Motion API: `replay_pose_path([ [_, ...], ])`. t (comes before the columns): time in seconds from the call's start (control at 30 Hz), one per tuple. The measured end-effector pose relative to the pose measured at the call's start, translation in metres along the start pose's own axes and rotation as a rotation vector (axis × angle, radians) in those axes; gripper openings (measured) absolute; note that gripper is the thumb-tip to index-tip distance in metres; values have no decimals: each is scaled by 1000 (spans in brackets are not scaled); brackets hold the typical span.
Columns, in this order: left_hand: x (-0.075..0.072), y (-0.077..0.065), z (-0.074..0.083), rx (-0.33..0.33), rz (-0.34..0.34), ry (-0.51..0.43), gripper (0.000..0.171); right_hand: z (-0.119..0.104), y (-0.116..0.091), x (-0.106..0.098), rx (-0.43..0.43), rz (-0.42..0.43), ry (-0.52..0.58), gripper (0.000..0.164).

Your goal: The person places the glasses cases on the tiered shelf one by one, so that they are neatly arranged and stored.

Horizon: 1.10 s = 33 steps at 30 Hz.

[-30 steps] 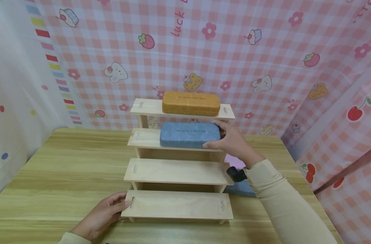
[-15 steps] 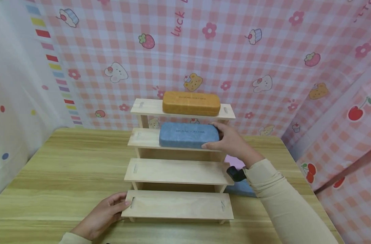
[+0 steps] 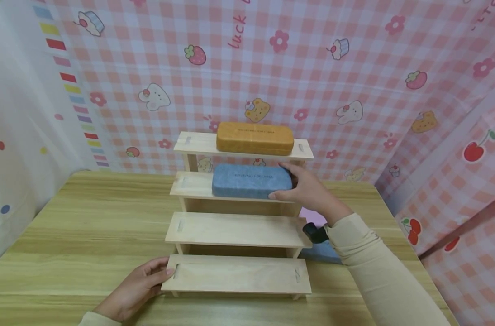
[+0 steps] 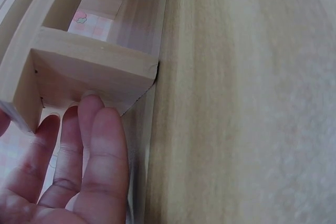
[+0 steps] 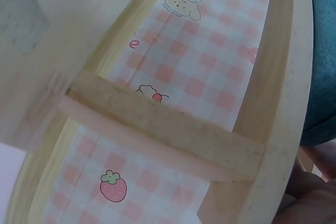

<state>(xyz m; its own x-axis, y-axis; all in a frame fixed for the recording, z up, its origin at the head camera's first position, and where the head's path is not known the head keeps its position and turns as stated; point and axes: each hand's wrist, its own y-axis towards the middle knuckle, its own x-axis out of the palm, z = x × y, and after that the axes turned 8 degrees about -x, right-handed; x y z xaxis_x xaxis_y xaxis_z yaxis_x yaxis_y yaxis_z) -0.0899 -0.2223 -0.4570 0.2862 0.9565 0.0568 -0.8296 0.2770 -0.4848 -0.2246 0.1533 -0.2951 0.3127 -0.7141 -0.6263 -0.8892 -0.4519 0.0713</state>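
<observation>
Four steps make up the wooden stand (image 3: 237, 229) on the desk (image 3: 101, 226). The blue case (image 3: 249, 180) lies flat on the second step from the top (image 3: 190, 183). Its long side runs from left to right, in line with the step, and its front comes right up to the step's front edge. It sits closer to the right end of that step, so more bare wood shows on the left.

The right hand (image 3: 306, 186) is the near one. It holds the right end of the blue case, with the thumb on the front and fingers round the back. The case goes off to the left from that hand.

The left hand (image 3: 137, 283) is well apart from the case, low and to the left. It grips the left end of the bottom step (image 3: 237, 274), thumb on top and fingers underneath, by the leg.

An orange case (image 3: 254, 138) lies the same way on the top step (image 3: 196, 142). Between the stand and the desk's right edge are a pink thing (image 3: 312, 216) and a blue thing (image 3: 322, 251), partly hidden by the right arm.
</observation>
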Motion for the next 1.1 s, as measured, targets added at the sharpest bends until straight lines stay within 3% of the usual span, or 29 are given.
replay_pose_path([
  [0.27, 0, 0, 0, -10, 3, 11, 70, 1, -5, -2, -87, 25, 3, 87],
  [0.5, 0, 0, 0, -9, 10, 4, 68, 4, -18, -9, -64, 63, -54, 88],
  [0.7, 0, -1, 1, -11, 7, 8, 69, 19, -29, -15, -93, 148, -113, 83],
  [1.1, 0, 0, 1, -5, -3, 6, 68, 49, -57, -26, -97, 250, -105, 81],
])
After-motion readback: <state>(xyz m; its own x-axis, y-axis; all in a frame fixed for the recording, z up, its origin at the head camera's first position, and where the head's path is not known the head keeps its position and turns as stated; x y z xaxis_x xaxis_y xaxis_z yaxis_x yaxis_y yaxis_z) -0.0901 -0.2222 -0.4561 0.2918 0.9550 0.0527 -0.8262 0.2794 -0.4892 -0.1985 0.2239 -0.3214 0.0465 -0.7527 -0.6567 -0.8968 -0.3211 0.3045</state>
